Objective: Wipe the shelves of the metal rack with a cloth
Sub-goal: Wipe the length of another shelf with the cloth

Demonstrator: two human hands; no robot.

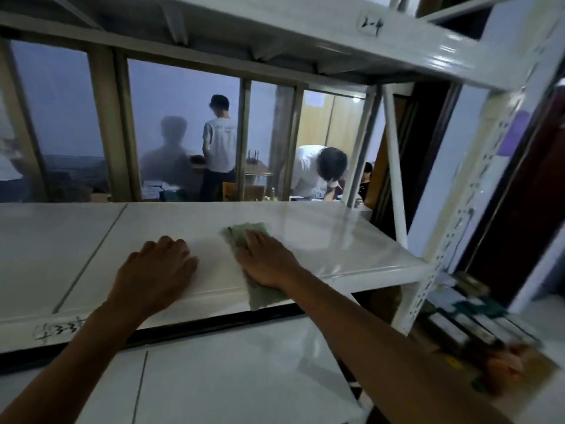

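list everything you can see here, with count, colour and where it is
metal rack: one, white, fills the view, perforated upright at right
shelves: three in view, white; upper one overhead, middle one under the hands, lower one below it
cloth: one, green, flat on the middle shelf, its near end hanging over the front edge
handwritten labels: two, dark ink, one on the upper shelf edge, one on the middle shelf edge
people in the background: two clear, one standing, one bent over, seen through the rack
boxes: several, blurred, low right
left hand: bare, palm down on the middle shelf
right hand: bare, pressing flat on the cloth
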